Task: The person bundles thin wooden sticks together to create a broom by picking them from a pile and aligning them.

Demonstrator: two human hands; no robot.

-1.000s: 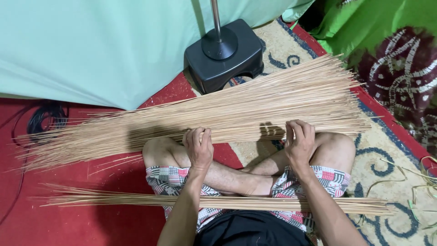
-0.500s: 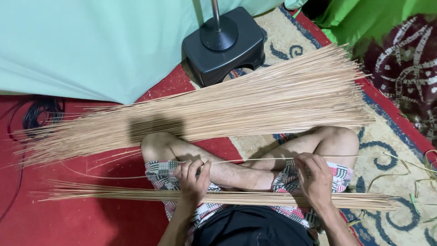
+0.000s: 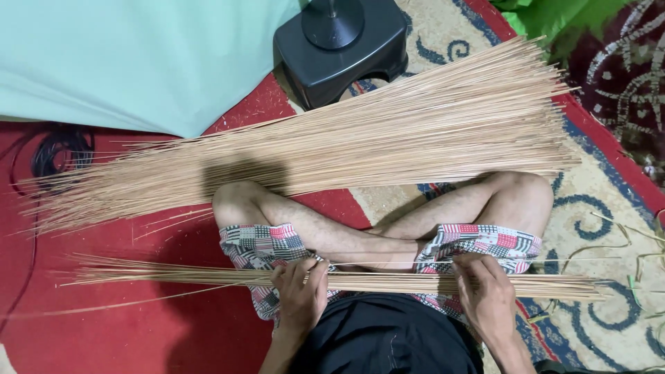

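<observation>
I sit cross-legged on the floor. A small bundle of thin tan sticks (image 3: 173, 277) lies across my lap, reaching out to both sides. My left hand (image 3: 299, 291) rests on this bundle near my left thigh, fingers curled over the sticks. Over by my right thigh, my right hand (image 3: 485, 294) also lies on the bundle, fingers bent onto it. A single thin stick (image 3: 388, 264) runs between the two hands just above the bundle. A far larger pile of the same sticks (image 3: 360, 142) is spread on the floor beyond my knees.
A black stand base (image 3: 339, 45) with a pole sits beyond the big pile. Pale green cloth (image 3: 138, 55) hangs at the upper left, green fabric (image 3: 554, 17) at the upper right. Red mat (image 3: 138, 332) on the left, patterned carpet (image 3: 589, 228) on the right, black cable (image 3: 59, 149) far left.
Both hands have come back from the big pile beyond my knees to my lap with a single stick, and now rest on the small bundle. The view has tipped down slightly.
</observation>
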